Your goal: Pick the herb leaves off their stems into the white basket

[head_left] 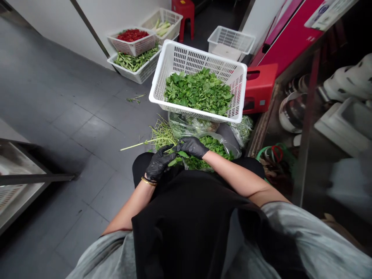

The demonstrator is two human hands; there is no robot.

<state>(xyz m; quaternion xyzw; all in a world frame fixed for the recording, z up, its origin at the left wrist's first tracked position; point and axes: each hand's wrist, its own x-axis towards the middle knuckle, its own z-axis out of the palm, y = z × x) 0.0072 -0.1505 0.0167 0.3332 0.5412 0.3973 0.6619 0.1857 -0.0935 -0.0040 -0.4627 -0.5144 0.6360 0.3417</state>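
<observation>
Both my hands wear black gloves and meet over my lap above a black apron. My left hand [158, 163] pinches a green leafy sprig [178, 157], and my right hand [192, 146] grips the same sprig from the other side. Just beyond them a clear plastic bag of green leaves [216, 146] lies on the floor. Bare stems [158, 136] are piled to its left. Ahead stands a big white plastic basket [162, 83] partly filled with picked green leaves [199, 91].
Stacked white baskets at the back hold red chillies [132, 35], green beans [134, 62] and pale stalks [162, 27]. An empty white basket [231, 42] and red stools [260, 87] stand right of the big basket. Metal shelving with bowls [292, 112] runs along the right; a steel table [17, 182] is at the left.
</observation>
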